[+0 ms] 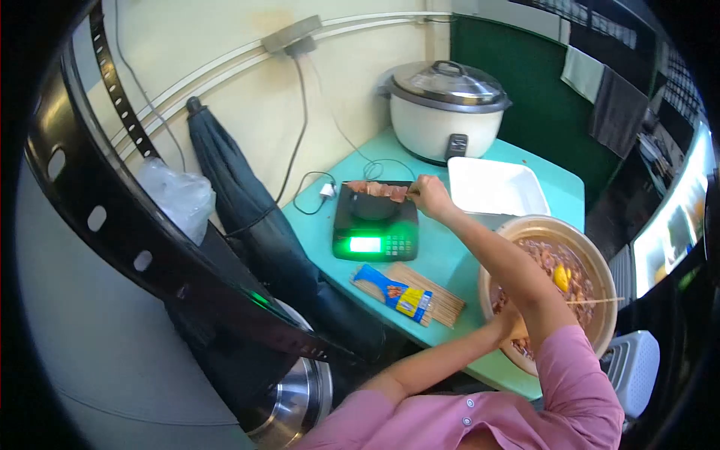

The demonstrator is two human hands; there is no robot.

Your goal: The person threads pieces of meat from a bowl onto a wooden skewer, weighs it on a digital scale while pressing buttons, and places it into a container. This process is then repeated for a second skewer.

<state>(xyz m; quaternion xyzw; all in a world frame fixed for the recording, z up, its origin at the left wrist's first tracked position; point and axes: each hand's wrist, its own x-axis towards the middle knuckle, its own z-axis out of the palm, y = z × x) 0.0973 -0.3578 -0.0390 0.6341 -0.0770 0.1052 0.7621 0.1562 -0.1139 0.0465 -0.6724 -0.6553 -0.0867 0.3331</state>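
My right hand [430,196] is closed in a pinch at the right end of a meat skewer [379,190]. Pieces of reddish meat lie in a row along the far edge of a black digital scale [373,225], whose display glows green. My left hand [513,321] is at the near left side of a large round basin [609,315] of cut meat in dark marinade [551,259]. The right forearm crosses over it and hides its fingers. A thin bamboo stick [596,301] juts out to the right over the basin; its other end is hidden.
Bamboo sticks [442,300] and their blue-yellow packet [394,291] lie before the scale. A white tray [499,187] sits behind the basin, near a large rice cooker [448,112]. A plug [327,190] and cable rest left. A black perforated metal post [97,217] stands close on the left.
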